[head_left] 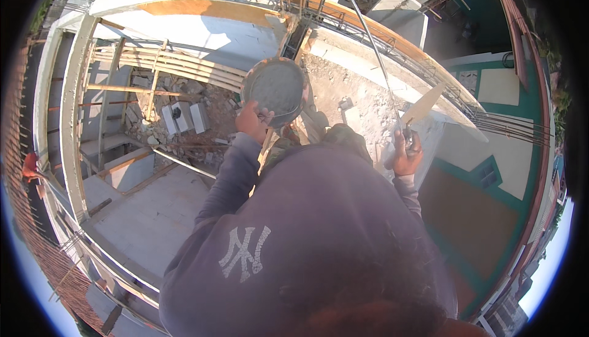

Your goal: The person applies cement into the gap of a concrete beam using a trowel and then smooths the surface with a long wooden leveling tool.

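While I watch from afar, left hand (251, 122): fingers curled over the near-left rim of a round bucket (287, 118).
Bucket: ahead of the torso (325, 220), dark-walled, grey mix (276, 87) inside.
Right hand (407, 155): closed around a trowel (424, 104).
Trowel: blade pointing forward and right, well apart from the bucket.

On the left, brown ground (216, 119) carries scattered rubble (142, 131) and pale blocks (199, 118) close together; a small dark thing (177, 114), too unclear to name, shows at one of them. Nearer, a grey slab (150, 220) has a narrow timber strip (134, 188) along its far edge. To the right, a dusty pale surface (328, 82) bears a few small lumps (346, 103).
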A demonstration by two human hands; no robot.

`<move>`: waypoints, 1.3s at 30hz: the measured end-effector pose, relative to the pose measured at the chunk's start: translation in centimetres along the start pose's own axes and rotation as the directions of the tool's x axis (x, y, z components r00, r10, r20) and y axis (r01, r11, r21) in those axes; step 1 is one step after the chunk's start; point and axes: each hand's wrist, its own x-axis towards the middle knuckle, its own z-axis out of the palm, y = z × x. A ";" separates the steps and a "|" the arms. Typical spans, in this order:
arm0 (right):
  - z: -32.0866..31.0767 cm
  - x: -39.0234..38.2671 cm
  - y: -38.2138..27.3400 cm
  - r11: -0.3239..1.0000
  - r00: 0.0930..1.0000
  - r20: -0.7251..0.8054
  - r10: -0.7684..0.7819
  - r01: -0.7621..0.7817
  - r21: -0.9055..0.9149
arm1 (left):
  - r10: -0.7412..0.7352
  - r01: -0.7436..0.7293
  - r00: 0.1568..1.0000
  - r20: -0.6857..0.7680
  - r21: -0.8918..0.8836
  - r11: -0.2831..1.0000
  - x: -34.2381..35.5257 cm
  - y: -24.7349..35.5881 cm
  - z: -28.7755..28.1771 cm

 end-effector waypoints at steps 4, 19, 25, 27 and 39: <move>3.7 5.9 -4.7 0.990 0.981 0.143 -0.127 0.117 0.081 | -0.024 0.024 1.000 -0.009 -0.041 0.999 2.0 -0.2 -0.9; 17.4 32.2 -12.0 0.777 0.502 0.599 -0.624 0.484 0.403 | 0.838 -0.503 0.404 -0.366 0.677 0.538 -2.9 -1.1 7.6; 20.6 34.8 -15.4 0.630 0.101 0.649 -0.754 0.392 0.671 | 0.895 -0.895 0.447 0.000 -0.005 0.447 -14.4 8.7 23.3; 22.1 32.9 -15.6 0.558 0.008 0.584 -0.812 0.306 0.771 | 0.913 -0.886 0.406 -0.036 -0.263 0.383 -20.3 12.8 25.8; 20.7 38.8 -13.1 0.636 0.131 0.660 -0.740 0.457 0.622 | 0.983 -0.945 0.155 0.103 -0.275 0.178 -27.6 20.2 24.8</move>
